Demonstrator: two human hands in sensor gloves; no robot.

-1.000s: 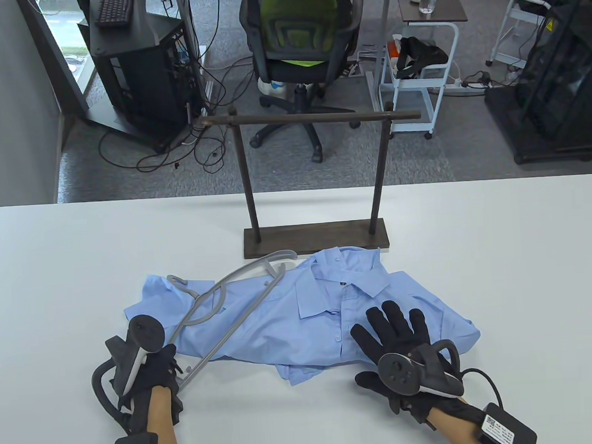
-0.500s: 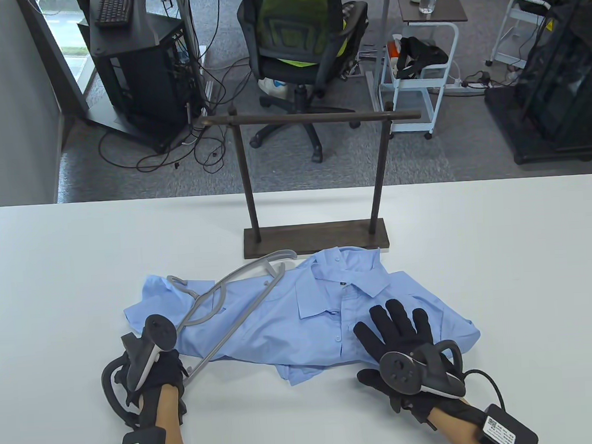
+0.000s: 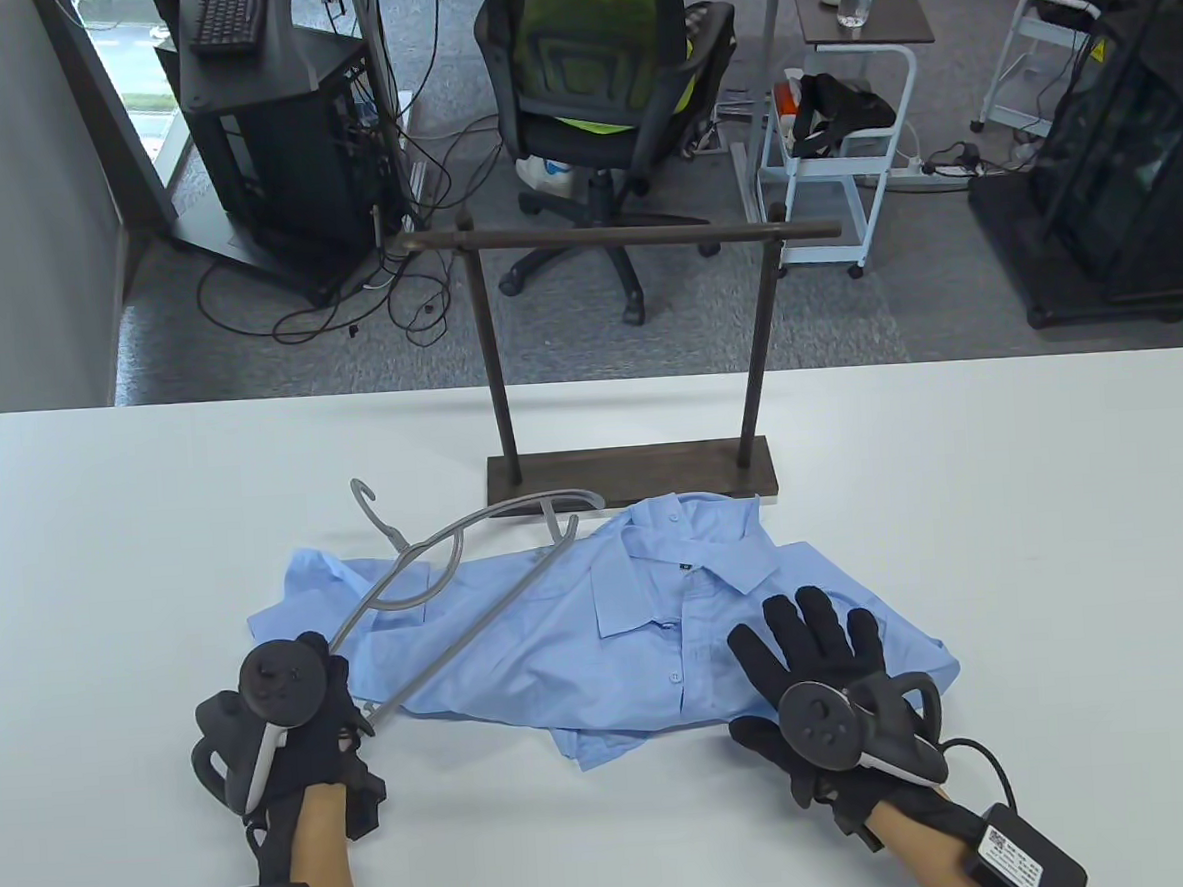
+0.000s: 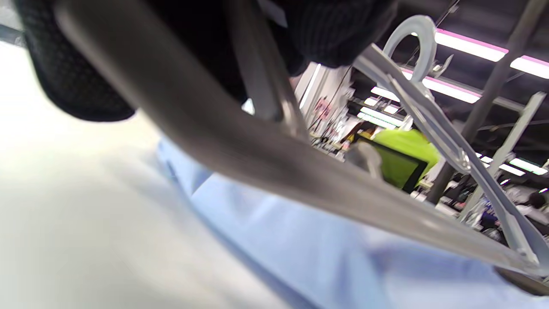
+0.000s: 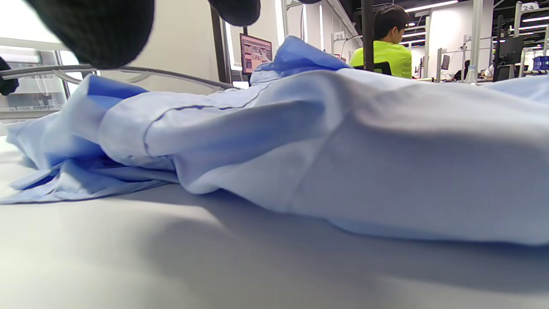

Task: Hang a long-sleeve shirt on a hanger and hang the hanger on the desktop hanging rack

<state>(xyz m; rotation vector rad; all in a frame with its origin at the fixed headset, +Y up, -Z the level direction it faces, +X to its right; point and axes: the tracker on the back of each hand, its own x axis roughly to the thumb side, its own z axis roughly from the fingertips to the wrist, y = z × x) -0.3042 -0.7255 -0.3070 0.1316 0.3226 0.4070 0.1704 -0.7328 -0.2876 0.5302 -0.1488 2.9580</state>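
Note:
A light blue long-sleeve shirt [image 3: 603,628] lies crumpled on the white table [image 3: 1008,538], collar toward the rack. My left hand [image 3: 332,700] grips the near end of a grey plastic hanger [image 3: 462,612], which is tilted up off the shirt with its hook [image 3: 366,497] raised at the far left. In the left wrist view the hanger [image 4: 300,171] crosses close below my curled fingers [image 4: 77,81]. My right hand [image 3: 815,650] lies flat with spread fingers on the shirt's right side. The dark wooden hanging rack [image 3: 634,476] stands behind the shirt, its bar [image 3: 619,233] bare.
The rack's base sits just beyond the shirt collar. Past the table's far edge are an office chair [image 3: 599,82], a computer stand [image 3: 272,132] with cables and a white cart [image 3: 834,148]. A person in a green top [image 5: 388,47] sits far off in the right wrist view.
My left hand has closed on the hanger's near end and lifted it; the hook rose up and away from the shirt. My right hand slid slightly right, still flat on the shirt.

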